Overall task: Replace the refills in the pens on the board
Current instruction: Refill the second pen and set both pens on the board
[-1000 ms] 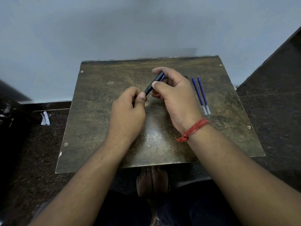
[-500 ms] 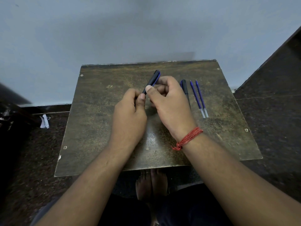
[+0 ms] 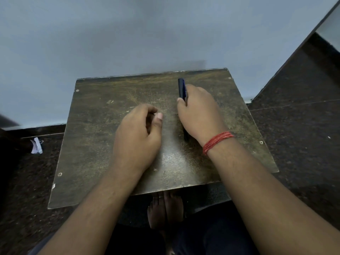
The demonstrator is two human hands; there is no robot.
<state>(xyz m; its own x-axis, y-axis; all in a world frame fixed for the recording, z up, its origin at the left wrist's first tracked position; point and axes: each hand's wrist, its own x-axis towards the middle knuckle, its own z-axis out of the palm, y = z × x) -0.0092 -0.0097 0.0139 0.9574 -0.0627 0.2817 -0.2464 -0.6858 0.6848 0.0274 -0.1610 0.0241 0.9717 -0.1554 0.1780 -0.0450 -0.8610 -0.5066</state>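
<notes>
**Pen in the right hand, upper centre of the board**

Pen (image 3: 181,88), dark with a blue edge, juts up from the right hand (image 3: 199,115), whose fingers pinch its lower part. Left of it, the left hand (image 3: 137,137) rests on the board (image 3: 95,126), fingers curled loosely; whether it holds anything cannot be told.

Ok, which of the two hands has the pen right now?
The right hand, the one with the red thread at its wrist, grips the dark pen. The left hand is curled beside it, no pen showing.
</notes>
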